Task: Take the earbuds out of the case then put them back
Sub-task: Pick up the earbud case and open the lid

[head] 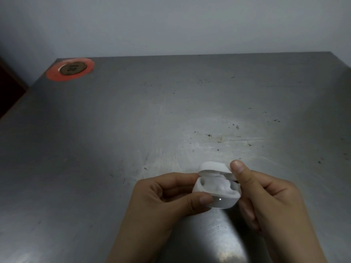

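A small white earbud case (220, 198) is held just above the steel table, low and right of centre. Its lid (214, 168) is flipped up at the back and a tiny light glows on its front. White earbuds (218, 186) seem to sit in the wells, but blur hides their shape. My left hand (167, 198) pinches the case's left side between thumb and forefinger. My right hand (266, 198) holds the right side, thumb raised against the lid's right edge.
The scratched, spotted steel table (152, 114) runs back to a pale wall. A round orange disc with a brown numbered centre (71, 69) lies at the far left corner. A dark red object (9, 92) stands beyond the table's left edge.
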Motion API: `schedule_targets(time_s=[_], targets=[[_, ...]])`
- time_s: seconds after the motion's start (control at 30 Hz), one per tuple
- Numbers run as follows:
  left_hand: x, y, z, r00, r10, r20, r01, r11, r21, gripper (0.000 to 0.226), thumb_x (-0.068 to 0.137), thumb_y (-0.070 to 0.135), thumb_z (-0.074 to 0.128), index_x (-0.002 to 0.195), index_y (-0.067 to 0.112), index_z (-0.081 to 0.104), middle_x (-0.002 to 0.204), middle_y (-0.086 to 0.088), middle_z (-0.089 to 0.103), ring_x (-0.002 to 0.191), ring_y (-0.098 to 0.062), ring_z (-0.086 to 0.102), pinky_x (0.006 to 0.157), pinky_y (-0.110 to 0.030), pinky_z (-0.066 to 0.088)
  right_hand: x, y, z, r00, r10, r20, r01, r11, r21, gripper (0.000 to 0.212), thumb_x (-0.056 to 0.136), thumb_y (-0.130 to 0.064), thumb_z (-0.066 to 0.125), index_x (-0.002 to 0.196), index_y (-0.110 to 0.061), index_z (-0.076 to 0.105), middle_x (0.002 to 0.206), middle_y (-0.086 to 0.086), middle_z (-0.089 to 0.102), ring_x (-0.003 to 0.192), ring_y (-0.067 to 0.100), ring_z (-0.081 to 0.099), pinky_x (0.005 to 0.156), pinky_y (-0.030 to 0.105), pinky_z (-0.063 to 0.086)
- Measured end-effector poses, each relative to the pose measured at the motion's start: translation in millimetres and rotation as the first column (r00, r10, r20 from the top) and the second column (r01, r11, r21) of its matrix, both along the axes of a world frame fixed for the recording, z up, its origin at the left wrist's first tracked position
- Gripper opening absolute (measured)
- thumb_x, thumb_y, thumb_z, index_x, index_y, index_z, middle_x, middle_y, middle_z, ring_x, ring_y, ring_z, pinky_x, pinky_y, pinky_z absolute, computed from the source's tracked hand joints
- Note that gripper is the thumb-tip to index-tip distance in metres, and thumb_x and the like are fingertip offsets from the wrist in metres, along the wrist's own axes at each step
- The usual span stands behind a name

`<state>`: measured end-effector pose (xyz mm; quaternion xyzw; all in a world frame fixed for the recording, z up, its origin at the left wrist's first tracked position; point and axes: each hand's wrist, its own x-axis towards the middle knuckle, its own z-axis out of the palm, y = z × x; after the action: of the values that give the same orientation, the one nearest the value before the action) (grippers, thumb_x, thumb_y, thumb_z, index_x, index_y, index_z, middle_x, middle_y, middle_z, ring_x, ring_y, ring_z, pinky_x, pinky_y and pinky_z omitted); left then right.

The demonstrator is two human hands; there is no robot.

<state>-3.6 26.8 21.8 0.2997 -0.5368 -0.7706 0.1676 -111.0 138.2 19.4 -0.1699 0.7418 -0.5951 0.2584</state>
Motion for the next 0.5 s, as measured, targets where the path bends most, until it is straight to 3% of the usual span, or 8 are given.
schedule_targets(time_s=[0.2, 0.33, 0.4, 0.5], targets=[[1.3, -1.0, -1.2, 0.999, -0.032, 0.004, 0.032, 0.999, -0.007, 0.033, 0.042, -0.008, 0.086, 0.071, 0.01, 0.081, 0.068, -0.012, 0.08, 0.064, -0.018, 0.077, 0.056, -0.019, 0.058, -1.5, 1.4, -4.1, 0.998, -0.034, 0.057, 0.037, 0.998, -0.053, 0.063, 0.056, -0.062, 0.067, 0.038, -0.005, 0.046, 0.03, -0.003, 0.029, 0.028, 0.012, 0.023, 0.037, 0.011, 0.022], [2.3, -1.0, -4.0, 1.0, -0.031, 0.008, 0.031, 1.0, 0.005, 0.028, 0.049, -0.006, 0.077, 0.074, 0.007, 0.08, 0.07, -0.014, 0.08, 0.066, -0.02, 0.077, 0.057, -0.021, 0.059, -2.5, 1.3, -5.3, 0.996, -0.061, 0.068, 0.065, 0.995, -0.071, 0.09, 0.044, -0.073, 0.07, 0.055, 0.014, 0.049, 0.03, -0.005, 0.028, 0.029, 0.01, 0.022, 0.038, 0.011, 0.021], [1.7, -0.3, -3.5, 0.999, -0.046, 0.01, 0.046, 0.999, 0.01, 0.031, 0.047, -0.007, 0.082, 0.074, 0.007, 0.08, 0.07, -0.014, 0.08, 0.067, -0.021, 0.077, 0.058, -0.022, 0.059, -2.7, 1.5, -5.1, 0.996, -0.076, 0.052, 0.079, 0.995, -0.056, 0.085, 0.045, -0.069, 0.072, 0.058, 0.012, 0.055, 0.031, -0.005, 0.028, 0.03, 0.011, 0.022, 0.038, 0.012, 0.021], [1.9, 0.5, -4.3, 0.999, -0.043, 0.015, 0.043, 0.999, 0.031, 0.033, 0.042, -0.003, 0.082, 0.074, 0.006, 0.08, 0.07, -0.014, 0.08, 0.067, -0.021, 0.077, 0.057, -0.022, 0.059, -1.8, 1.6, -3.9, 0.996, -0.08, 0.024, 0.081, 0.996, -0.021, 0.067, 0.051, -0.061, 0.065, 0.047, 0.004, 0.054, 0.031, -0.004, 0.027, 0.031, 0.012, 0.023, 0.036, 0.013, 0.021]])
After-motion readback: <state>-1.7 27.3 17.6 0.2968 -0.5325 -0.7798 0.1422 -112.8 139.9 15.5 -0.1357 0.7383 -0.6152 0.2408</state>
